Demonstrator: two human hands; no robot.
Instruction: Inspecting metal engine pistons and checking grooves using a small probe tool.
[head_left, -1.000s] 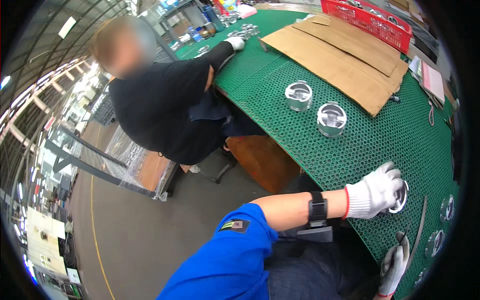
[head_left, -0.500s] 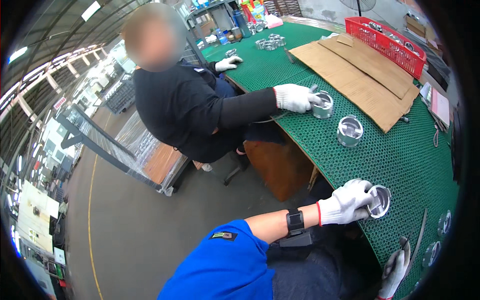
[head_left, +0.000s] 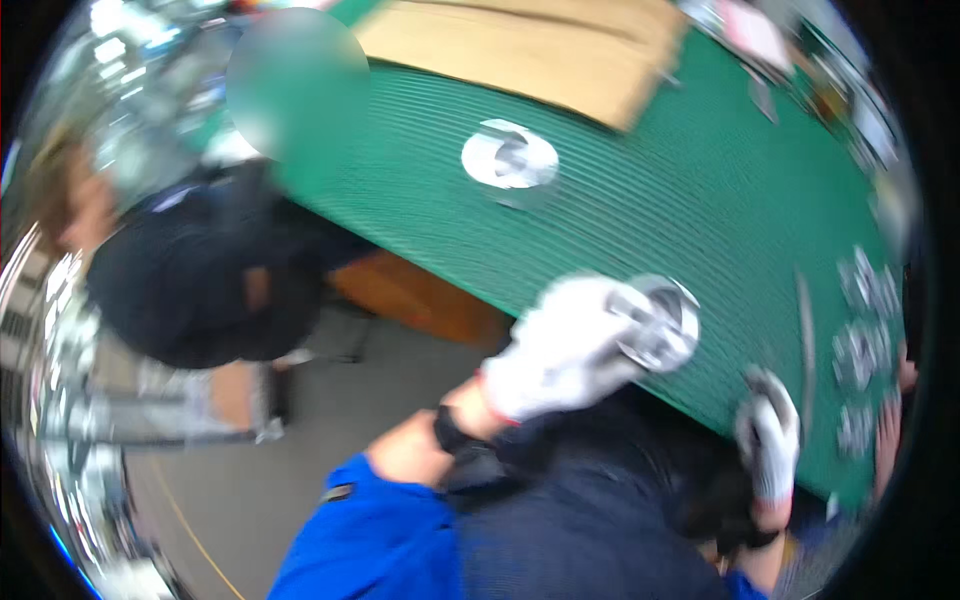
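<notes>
My left hand (head_left: 570, 345), in a white knit glove, grips a silver metal piston (head_left: 668, 325) at the near edge of the green table. The piston's open, hollow side faces up and to the right. To the right, my right hand (head_left: 768, 430), gloved too, hovers by the table edge with its fingers curled; blur hides what they hold, if anything. A long thin grey strip (head_left: 806, 350) lies just beyond it. Another piston (head_left: 510, 158) stands farther off on the table, apart from both hands.
Green ribbed matting (head_left: 620, 215) covers the table. Brown cardboard (head_left: 540, 50) lies at its far side. Several metal parts (head_left: 862, 350) line the right end, near another person's fingers (head_left: 888, 440). A co-worker in dark clothing (head_left: 205, 270) sits at the left, much blurred.
The view has swung right and down, so everything appears shifted left. My left hand still holds the piston. The thin dark tool seen at my right hand earlier is no longer discernible.
</notes>
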